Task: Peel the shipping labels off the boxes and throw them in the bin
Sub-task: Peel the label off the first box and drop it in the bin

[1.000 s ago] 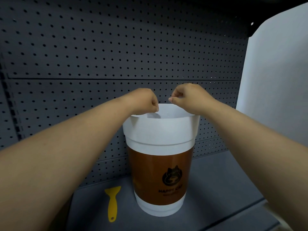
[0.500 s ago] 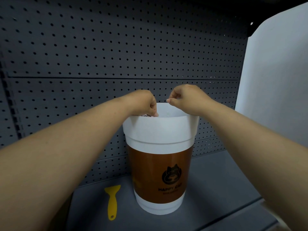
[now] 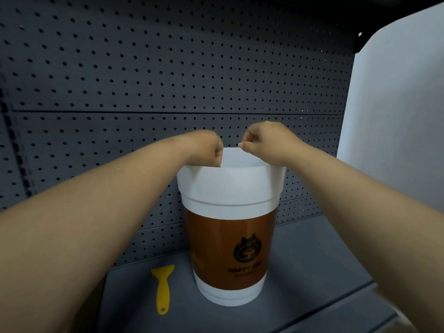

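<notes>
**Over the bin, fingers curled shut**

From my head view, I am holding both hands above the bin (image 3: 230,188) on the grey shelf: left hand (image 3: 206,150) and right hand (image 3: 264,143) are curled closed; whether a label is pinched, I cannot tell. Peeled labels are probably light, limp and sticky, so I am planning to grip by a non-tacky corner. No boxes are showing

Left hand (image 3: 204,150) dipped lower (slightly)

shop or storeroom, dark pegboard (image 3: 168,68) shelving
</notes>
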A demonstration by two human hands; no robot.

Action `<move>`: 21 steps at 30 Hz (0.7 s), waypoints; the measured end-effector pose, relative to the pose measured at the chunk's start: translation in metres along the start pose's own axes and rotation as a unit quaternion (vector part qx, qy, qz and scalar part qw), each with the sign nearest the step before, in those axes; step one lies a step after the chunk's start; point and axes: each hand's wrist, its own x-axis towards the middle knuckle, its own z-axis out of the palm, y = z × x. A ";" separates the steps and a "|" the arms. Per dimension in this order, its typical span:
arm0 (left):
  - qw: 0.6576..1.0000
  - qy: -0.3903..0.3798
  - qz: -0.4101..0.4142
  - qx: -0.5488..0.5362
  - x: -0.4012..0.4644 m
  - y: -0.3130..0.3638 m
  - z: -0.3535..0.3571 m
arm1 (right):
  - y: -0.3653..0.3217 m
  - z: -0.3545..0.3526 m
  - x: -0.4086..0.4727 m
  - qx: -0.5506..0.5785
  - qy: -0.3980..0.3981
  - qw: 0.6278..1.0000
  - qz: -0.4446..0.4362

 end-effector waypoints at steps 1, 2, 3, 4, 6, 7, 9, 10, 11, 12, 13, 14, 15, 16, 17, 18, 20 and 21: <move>1.000 -0.003 0.001 0.005 0.000 0.000 -0.001 | 0.000 0.000 -0.001 -0.001 0.001 1.000 0.000; 1.000 -0.006 0.002 0.011 -0.001 0.000 -0.001 | -0.001 -0.001 -0.001 -0.001 0.001 1.000 -0.001; 1.000 -0.010 0.001 0.015 -0.001 0.000 -0.001 | -0.001 -0.002 -0.002 -0.002 0.001 1.000 -0.001; 1.000 -0.013 0.000 0.013 0.000 -0.001 -0.001 | -0.001 -0.002 -0.002 -0.003 0.001 1.000 -0.002; 1.000 -0.017 -0.008 0.002 0.001 -0.002 -0.001 | 0.000 -0.003 -0.003 -0.003 0.000 1.000 -0.001; 1.000 -0.017 -0.013 -0.005 0.001 -0.003 -0.001 | 0.000 -0.003 -0.004 -0.003 0.000 1.000 0.000; 1.000 -0.005 -0.016 -0.026 0.000 -0.003 -0.001 | 0.000 -0.004 -0.005 -0.002 0.000 1.000 0.001; 0.999 0.001 -0.013 -0.039 -0.001 -0.002 -0.002 | 0.000 -0.004 -0.006 0.000 0.000 1.000 0.001; 0.999 0.002 -0.008 -0.048 -0.002 -0.001 -0.002 | 0.000 -0.005 -0.007 0.002 0.000 1.000 0.001; 0.998 0.000 -0.005 -0.055 -0.002 0.000 -0.003 | 0.000 -0.005 -0.008 0.002 0.000 1.000 0.001; 0.998 -0.003 -0.004 -0.062 -0.003 0.001 -0.004 | 0.000 -0.006 -0.009 0.002 -0.001 1.000 0.001; 0.998 -0.007 -0.007 -0.068 -0.004 0.002 -0.005 | 0.000 -0.007 -0.010 0.001 -0.002 1.000 0.001; 0.997 -0.008 -0.010 -0.073 -0.006 0.003 -0.006 | 0.000 -0.007 -0.010 0.000 -0.003 1.000 0.001; 0.997 -0.007 -0.013 -0.075 -0.007 0.004 -0.007 | 0.000 -0.008 -0.011 0.000 -0.004 1.000 0.001; 0.997 -0.004 -0.014 -0.073 -0.008 0.006 -0.008 | 0.000 -0.009 -0.011 0.000 -0.004 1.000 0.000; 0.997 0.001 -0.015 -0.071 -0.009 0.007 -0.009 | -0.001 -0.010 -0.012 -0.001 -0.003 1.000 -0.002; 0.998 0.018 -0.014 -0.066 -0.010 0.009 -0.010 | -0.001 -0.011 -0.013 0.001 -0.003 1.000 -0.003; 0.998 0.028 -0.014 -0.062 -0.010 0.009 -0.010 | -0.001 -0.011 -0.013 0.002 -0.003 1.000 -0.003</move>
